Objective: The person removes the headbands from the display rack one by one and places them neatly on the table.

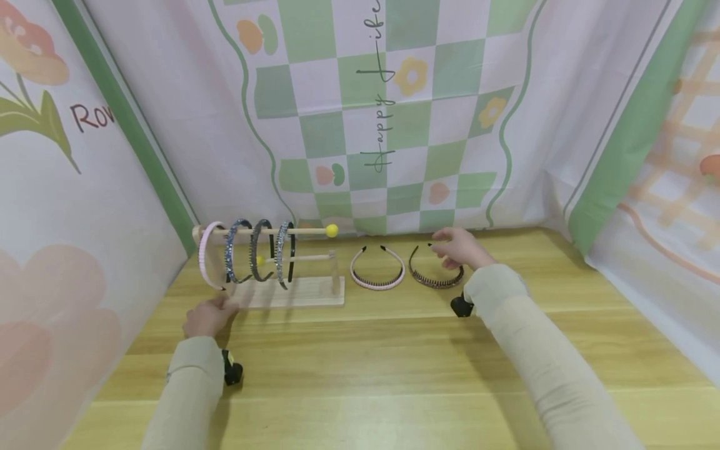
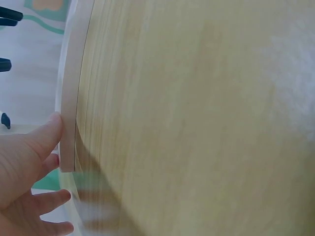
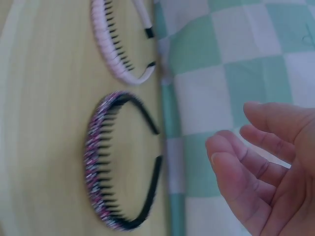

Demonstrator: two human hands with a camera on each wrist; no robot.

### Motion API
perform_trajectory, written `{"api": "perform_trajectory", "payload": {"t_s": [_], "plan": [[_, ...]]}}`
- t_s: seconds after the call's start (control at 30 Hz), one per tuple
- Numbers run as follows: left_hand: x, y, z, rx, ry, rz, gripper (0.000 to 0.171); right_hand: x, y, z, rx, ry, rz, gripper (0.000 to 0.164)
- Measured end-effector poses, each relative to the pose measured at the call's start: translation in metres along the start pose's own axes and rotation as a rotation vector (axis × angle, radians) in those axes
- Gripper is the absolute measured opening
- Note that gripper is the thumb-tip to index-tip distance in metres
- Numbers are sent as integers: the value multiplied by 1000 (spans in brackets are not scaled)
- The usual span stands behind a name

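Head view: our left hand [image 1: 207,317] pinches the stand [image 1: 292,294] near the wooden table's [image 1: 360,375] left edge; our right hand [image 1: 460,247], loosely spread, hovers at a headband [image 1: 435,284] toward the far edge, before checked cloth [image 1: 407,115].

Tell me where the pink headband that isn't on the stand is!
In the head view, the pink headband lies on the table, between the wooden stand on its left and the dark headband on its right.

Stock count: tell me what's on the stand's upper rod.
On the upper rod: pink headband, blue headband, dark headband, silvery headband, yellow end ball. Wood directly beneath the bands is hidden.
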State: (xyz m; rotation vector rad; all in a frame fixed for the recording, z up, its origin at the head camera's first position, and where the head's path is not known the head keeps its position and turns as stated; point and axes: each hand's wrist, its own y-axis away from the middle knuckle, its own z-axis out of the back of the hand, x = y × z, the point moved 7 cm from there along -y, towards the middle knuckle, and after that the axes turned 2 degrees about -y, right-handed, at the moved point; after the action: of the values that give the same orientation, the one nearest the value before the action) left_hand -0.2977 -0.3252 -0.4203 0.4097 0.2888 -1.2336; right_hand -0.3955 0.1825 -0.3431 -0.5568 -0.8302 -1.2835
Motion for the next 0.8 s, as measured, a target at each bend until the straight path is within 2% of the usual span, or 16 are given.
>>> {"api": "perform_trajectory", "payload": {"t_s": [0.37,0.67,0.8], "plan": [[2,0,-1,3,2,16,70,43,-6,1,-6,33,42,48],[2,-1,-1,-4,-5,3,70,76,-9,3,-28,44,117,46],[2,-2,-1,-11,-7,1,69,89,-9,2,-31,30,117,46]]}}
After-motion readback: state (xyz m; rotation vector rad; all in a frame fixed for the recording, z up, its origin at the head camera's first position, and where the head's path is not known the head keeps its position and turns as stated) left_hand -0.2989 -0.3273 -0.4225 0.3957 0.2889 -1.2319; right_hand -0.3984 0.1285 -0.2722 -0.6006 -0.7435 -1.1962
